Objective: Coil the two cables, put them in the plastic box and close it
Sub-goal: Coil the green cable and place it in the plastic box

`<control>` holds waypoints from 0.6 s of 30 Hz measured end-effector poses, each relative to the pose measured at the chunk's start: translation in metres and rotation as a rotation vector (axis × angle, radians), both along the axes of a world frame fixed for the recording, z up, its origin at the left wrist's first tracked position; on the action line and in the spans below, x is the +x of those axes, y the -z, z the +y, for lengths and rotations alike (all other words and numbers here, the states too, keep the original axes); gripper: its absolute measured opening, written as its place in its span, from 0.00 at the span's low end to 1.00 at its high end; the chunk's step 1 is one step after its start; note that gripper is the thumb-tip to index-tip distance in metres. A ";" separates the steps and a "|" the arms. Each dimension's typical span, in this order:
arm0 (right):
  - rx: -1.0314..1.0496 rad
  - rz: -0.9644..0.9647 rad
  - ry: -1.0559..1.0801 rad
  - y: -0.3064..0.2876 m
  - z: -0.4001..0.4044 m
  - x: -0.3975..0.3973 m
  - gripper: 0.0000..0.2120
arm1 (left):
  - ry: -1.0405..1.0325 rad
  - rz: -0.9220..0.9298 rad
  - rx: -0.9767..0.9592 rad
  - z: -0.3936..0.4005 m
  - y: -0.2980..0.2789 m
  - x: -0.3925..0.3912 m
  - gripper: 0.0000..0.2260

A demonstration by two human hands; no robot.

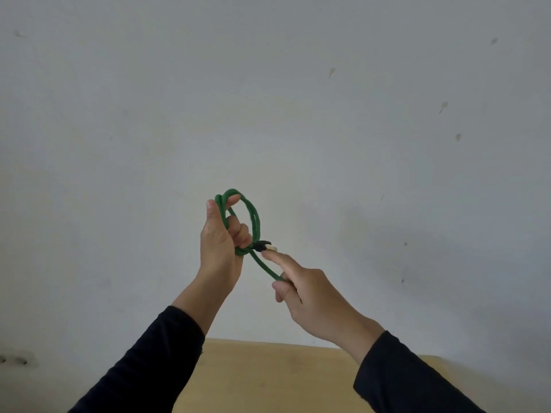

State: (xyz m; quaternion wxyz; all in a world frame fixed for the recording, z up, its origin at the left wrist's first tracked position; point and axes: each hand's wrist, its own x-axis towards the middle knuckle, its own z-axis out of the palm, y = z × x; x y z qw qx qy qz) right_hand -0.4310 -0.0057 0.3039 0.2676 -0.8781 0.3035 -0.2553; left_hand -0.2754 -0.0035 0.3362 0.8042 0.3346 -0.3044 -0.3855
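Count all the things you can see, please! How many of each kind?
Hands: 2, left hand and right hand
Green cable: 1
Table: 1
Wall socket: 1
Total: 5
The second cable and the box are out of view.

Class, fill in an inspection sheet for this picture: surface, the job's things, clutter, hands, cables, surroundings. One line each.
Surface: wooden table, only its far edge in view, bare there.
Job's things: green cable held up in the air; plastic box and second cable not in view.
Clutter: nothing seen.
Hands: left hand holds the coiled loops; right hand holds the free strand, forefinger extended.
Cables: green loops; black plug sticks out beside the coil.
Surroundings: pale wall with small marks; wall socket at lower left.
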 end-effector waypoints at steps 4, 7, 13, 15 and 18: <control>0.338 -0.196 -0.161 -0.017 0.005 -0.005 0.15 | 0.006 -0.099 0.055 -0.001 0.016 0.011 0.21; 0.445 -0.241 -0.250 -0.025 -0.001 -0.013 0.18 | 0.050 -0.132 0.078 0.002 0.023 0.016 0.21; 0.421 -0.208 -0.312 -0.023 -0.007 -0.016 0.13 | 0.104 -0.195 0.103 0.007 0.027 0.017 0.20; 0.327 -0.240 -0.251 -0.026 -0.004 -0.014 0.08 | 0.137 -0.196 0.106 0.008 0.029 0.015 0.21; 0.245 -0.302 -0.175 -0.029 -0.002 -0.012 0.13 | 0.172 -0.175 0.109 0.011 0.031 0.015 0.21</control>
